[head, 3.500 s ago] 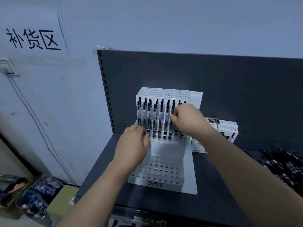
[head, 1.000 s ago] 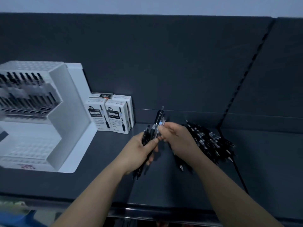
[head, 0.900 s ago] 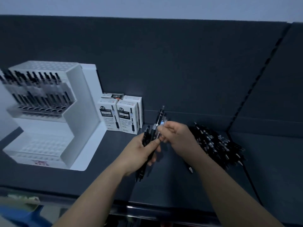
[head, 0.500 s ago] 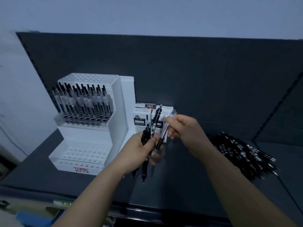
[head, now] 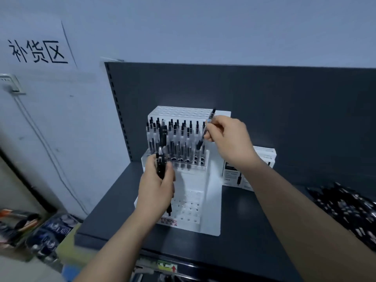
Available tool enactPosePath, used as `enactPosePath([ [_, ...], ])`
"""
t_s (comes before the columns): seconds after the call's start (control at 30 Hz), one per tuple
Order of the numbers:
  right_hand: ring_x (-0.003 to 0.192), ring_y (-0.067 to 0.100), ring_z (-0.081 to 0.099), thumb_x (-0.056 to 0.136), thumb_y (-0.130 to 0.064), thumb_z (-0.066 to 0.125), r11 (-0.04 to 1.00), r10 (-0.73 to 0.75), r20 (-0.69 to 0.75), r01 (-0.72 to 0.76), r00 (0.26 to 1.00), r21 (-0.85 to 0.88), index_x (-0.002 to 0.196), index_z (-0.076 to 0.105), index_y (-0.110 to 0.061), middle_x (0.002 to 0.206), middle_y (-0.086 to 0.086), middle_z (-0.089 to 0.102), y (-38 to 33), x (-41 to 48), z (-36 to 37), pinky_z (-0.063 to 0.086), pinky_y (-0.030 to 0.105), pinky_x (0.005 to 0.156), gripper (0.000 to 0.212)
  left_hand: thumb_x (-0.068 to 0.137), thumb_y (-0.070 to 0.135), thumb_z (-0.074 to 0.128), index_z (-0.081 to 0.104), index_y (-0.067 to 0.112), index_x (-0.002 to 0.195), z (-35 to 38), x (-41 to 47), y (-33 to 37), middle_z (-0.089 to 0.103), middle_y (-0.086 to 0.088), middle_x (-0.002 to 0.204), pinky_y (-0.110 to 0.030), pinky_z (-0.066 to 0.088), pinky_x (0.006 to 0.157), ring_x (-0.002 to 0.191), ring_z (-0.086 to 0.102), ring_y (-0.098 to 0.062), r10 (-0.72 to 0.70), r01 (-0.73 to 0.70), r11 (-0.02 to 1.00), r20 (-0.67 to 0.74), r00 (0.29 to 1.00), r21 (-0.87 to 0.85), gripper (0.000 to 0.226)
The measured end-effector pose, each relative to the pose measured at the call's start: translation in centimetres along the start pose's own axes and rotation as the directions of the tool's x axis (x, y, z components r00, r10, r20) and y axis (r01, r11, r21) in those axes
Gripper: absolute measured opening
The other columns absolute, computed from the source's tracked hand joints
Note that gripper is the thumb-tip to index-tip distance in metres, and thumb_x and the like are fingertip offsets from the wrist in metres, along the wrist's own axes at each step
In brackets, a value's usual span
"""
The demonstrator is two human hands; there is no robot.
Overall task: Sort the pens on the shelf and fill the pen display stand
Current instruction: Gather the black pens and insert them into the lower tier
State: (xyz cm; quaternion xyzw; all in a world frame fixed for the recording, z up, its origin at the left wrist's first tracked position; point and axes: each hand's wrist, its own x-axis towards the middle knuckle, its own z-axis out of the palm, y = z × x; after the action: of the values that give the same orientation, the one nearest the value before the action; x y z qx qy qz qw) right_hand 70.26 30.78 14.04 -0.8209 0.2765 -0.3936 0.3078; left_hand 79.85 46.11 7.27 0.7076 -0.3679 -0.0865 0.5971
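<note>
Shelf, dark, is carrying the white pen display stand, pale wall rising behind it. Left hand is gripping a pen bundle before the stand; right hand is pinching one pen over its filled row; loose pens are lying right of it.

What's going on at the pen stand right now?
A person is filling the white display stand on the dark shelf. The right hand pinches a single pen, tilted, its tip above the holes at the right end of the middle tier. The left hand grips a bundle of pens in front of the stand. The middle tier is mostly full; the top tier holds none. A loose pile of pens lies to the right.
</note>
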Motion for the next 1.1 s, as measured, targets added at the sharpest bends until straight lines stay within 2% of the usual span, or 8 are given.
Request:
enactPosePath([
  [0.23, 0.066, 0.016, 0.07, 0.097, -0.013, 0.051, 0.971, 0.125, 0.125, -0.096, 0.984, -0.219, 0.073, 0.063, -0.009, 0.071, 0.007, 0.069, -0.2, 0.5, 2.9, 0.059, 0.036, 0.07, 0.027, 0.1, 0.026, 0.043, 0.052, 0.014, 0.088, -3.2, 2.2, -3.1, 0.065, -0.007, 0.071, -0.013, 0.044, 0.047, 0.051, 0.06, -0.014, -0.068, 0.067, 0.997, 0.015, 0.998, 0.033, 0.02],
  [0.4, 0.049, 0.003, 0.065, 0.096, -0.018, 0.055, 0.936, 0.244, 0.136, -0.196, 0.96, -0.292, 0.088, 0.065, 0.009, 0.076, 0.02, 0.07, 0.5, 0.5, 3.9, 0.06, 0.044, 0.069, 0.03, 0.099, 0.027, 0.045, 0.059, 0.018, 0.093, -3.5, 2.6, -4.6, 0.068, -0.001, 0.078, -0.036, 0.057, 0.062, 0.062, 0.064, -0.018, -0.12, 0.121, 0.992, 0.041, 0.992, -0.034, 0.018],
  [0.5, 0.043, 0.002, 0.063, 0.095, -0.019, 0.057, 0.933, 0.249, 0.132, -0.201, 0.96, -0.297, 0.089, 0.062, 0.011, 0.075, 0.02, 0.071, 0.4, 0.6, 4.0, 0.059, 0.043, 0.07, 0.032, 0.099, 0.029, 0.045, 0.062, 0.02, 0.095, -3.7, 2.3, -5.0, 0.068, -0.001, 0.073, -0.039, 0.056, 0.071, 0.068, 0.067, -0.016, -0.127, 0.127, 0.992, 0.023, 0.992, 0.002, 0.019],
  [0.67, 0.058, 0.024, 0.065, 0.091, -0.024, 0.062, 0.911, 0.246, 0.128, -0.184, 0.961, -0.37, 0.065, 0.059, 0.004, 0.061, 0.016, 0.064, 0.7, 0.2, 3.1, 0.057, 0.038, 0.073, 0.038, 0.099, 0.027, 0.045, 0.064, 0.018, 0.094, -3.4, 1.8, -4.7, 0.068, 0.003, 0.074, -0.035, 0.053, 0.072, 0.077, 0.069, -0.021, -0.129, 0.13, 0.992, 0.075, 0.989, -0.006, 0.021],
  [0.8, 0.053, 0.008, 0.058, 0.087, -0.028, 0.069, 0.97, 0.241, 0.202, -0.231, 0.949, -0.071, 0.078, 0.067, -0.008, 0.063, 0.001, 0.064, -0.1, -2.1, 2.9, 0.049, 0.026, 0.056, 0.022, 0.099, 0.021, 0.047, 0.066, 0.013, 0.095, -2.7, 1.3, -4.5, 0.071, 0.003, 0.079, -0.02, 0.053, 0.072, 0.076, 0.069, -0.013, -0.09, 0.106, 0.989, 0.152, 0.984, -0.106, 0.02],
  [0.9, 0.055, 0.017, 0.057, 0.086, -0.025, 0.07, 0.939, 0.217, 0.362, -0.295, 0.906, 0.176, 0.097, 0.068, -0.006, 0.064, 0.005, 0.066, -0.4, -3.4, 4.2, 0.048, 0.034, 0.056, 0.022, 0.099, 0.018, 0.047, 0.066, 0.011, 0.1, -1.9, 0.9, -4.9, 0.071, -0.002, 0.082, -0.025, 0.055, 0.073, 0.073, 0.067, -0.013, -0.064, 0.101, 0.985, 0.249, 0.966, -0.137, 0.02],
  [1.0, 0.052, 0.016, 0.057, 0.089, -0.016, 0.067, 0.904, 0.215, 0.38, -0.33, 0.9, 0.272, 0.083, 0.065, -0.003, 0.066, 0.012, 0.066, -0.2, -4.2, 5.3, 0.051, 0.033, 0.057, 0.014, 0.098, 0.018, 0.048, 0.065, 0.01, 0.103, -1.8, 0.2, -5.6, 0.073, -0.003, 0.085, -0.029, 0.056, 0.077, 0.075, 0.069, -0.013, -0.072, 0.114, 0.987, 0.314, 0.947, -0.116, 0.019],
  [1.1, 0.057, 0.017, 0.065, 0.091, -0.012, 0.064, 0.877, 0.239, 0.346, -0.354, 0.907, 0.325, 0.078, 0.063, -0.005, 0.072, 0.019, 0.07, -0.1, -4.5, 5.6, 0.058, 0.025, 0.06, 0.015, 0.098, 0.021, 0.048, 0.067, 0.018, 0.093, -3.3, 0.3, -7.2, 0.073, 0.002, 0.084, -0.037, 0.056, 0.079, 0.079, 0.069, -0.015, -0.108, 0.118, 0.992, 0.18, 0.978, -0.042, 0.02],
])
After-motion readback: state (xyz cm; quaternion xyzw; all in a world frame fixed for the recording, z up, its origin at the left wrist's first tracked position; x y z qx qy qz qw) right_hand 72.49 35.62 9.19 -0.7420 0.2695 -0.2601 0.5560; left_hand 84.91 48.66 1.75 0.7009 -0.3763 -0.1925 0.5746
